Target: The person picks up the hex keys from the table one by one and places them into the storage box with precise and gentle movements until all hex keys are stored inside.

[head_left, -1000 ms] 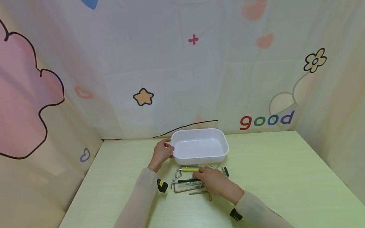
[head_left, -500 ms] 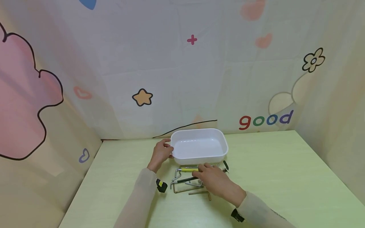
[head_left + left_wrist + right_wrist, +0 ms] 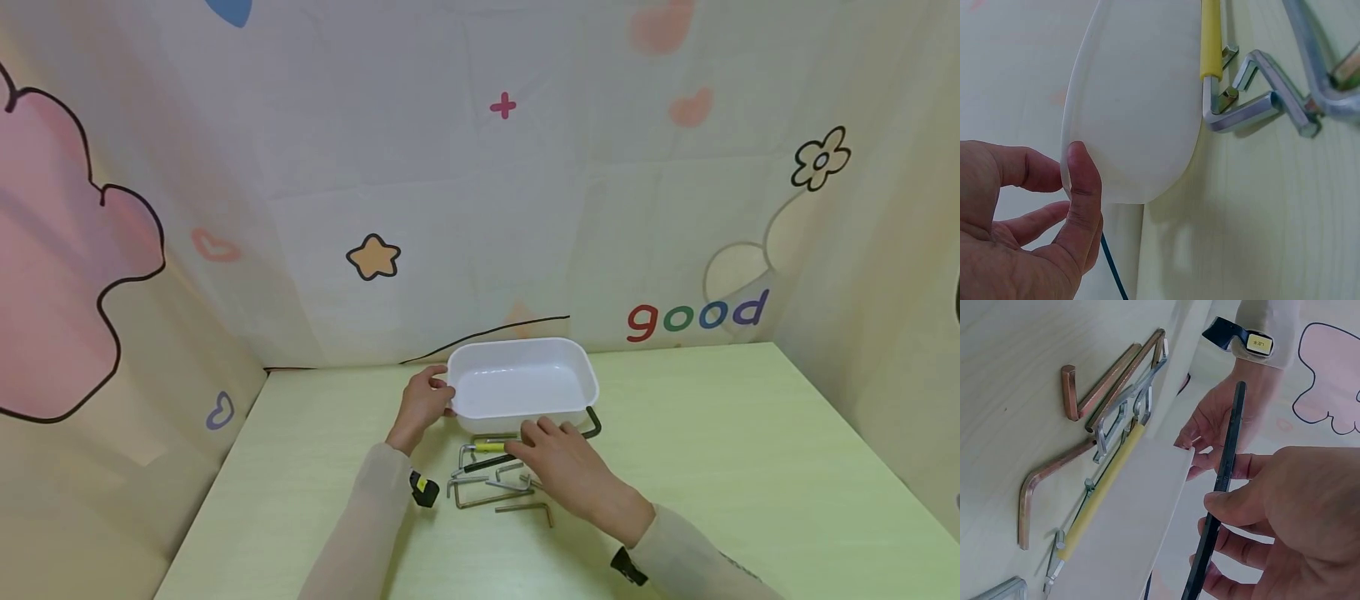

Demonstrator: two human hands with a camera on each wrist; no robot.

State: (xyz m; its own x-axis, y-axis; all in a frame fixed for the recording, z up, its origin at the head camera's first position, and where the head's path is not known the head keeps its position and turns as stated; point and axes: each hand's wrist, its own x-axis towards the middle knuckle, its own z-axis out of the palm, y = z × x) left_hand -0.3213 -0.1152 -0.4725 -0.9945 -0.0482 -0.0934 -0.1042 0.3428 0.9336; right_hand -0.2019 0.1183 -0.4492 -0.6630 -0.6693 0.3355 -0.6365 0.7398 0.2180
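A white plastic tray (image 3: 517, 393) stands at the back middle of the table. My left hand (image 3: 422, 405) pinches its left rim, thumb and fingers on either side of the wall, as the left wrist view (image 3: 1041, 215) shows. My right hand (image 3: 573, 471) pinches a long black hex key (image 3: 1229, 450) between thumb and fingers, just in front of the tray. The bent short arm of that key shows by the tray's front right corner in the head view. Beneath it lies a hex key with a yellow sleeve (image 3: 1211, 40), along the tray's front side.
Several bare metal hex keys lie loose in front of the tray, among them a bronze-coloured one (image 3: 525, 507) nearest me and a silver one (image 3: 1275, 90). A patterned curtain (image 3: 465, 192) hangs close behind the tray. The light green table (image 3: 712, 450) extends to both sides.
My right hand has risen slightly and taken up the black hex key, whose bent end has swung up toward the tray's corner. The left hand keeps its grip on the tray.
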